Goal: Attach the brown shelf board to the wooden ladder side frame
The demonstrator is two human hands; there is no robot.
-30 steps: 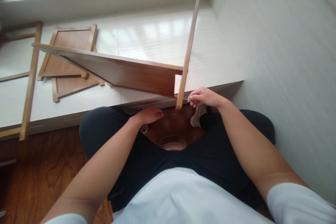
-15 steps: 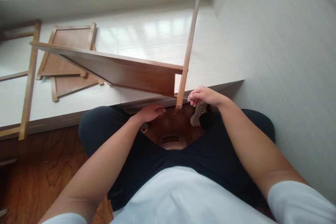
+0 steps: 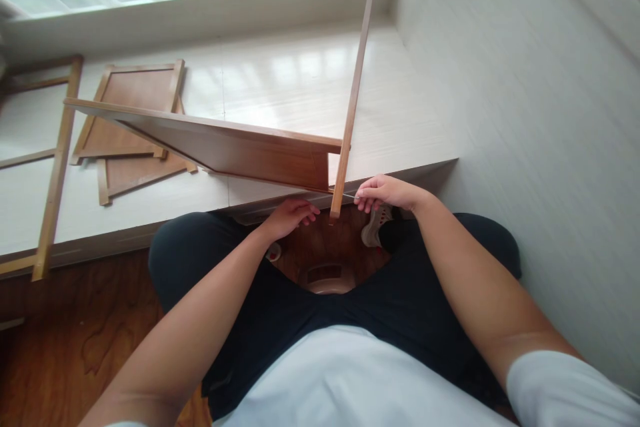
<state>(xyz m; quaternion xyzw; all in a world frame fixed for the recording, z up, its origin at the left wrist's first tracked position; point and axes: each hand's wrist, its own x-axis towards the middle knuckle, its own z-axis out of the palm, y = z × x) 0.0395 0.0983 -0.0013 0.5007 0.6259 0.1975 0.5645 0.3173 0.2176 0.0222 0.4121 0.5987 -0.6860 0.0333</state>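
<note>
Our right hand (image 3: 385, 191) has fingers (image 3: 364, 196) pinched tight on a thin metal tool (image 3: 346, 195) at the post (image 3: 350, 97); left hand (image 3: 291, 214) curls loosely under the panel (image 3: 240, 147), gripping nothing.

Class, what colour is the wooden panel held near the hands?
Warm reddish-brown wooden panel; head view.

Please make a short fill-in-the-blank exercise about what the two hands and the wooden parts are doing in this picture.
1. The right hand pinches a thin metal ____ against the upright wooden bar.
2. The left hand is under the tilted wooden ____.
3. More wooden panels lie flat on the pale ledge below the ____.

Missing words: tool; panel; window
</note>
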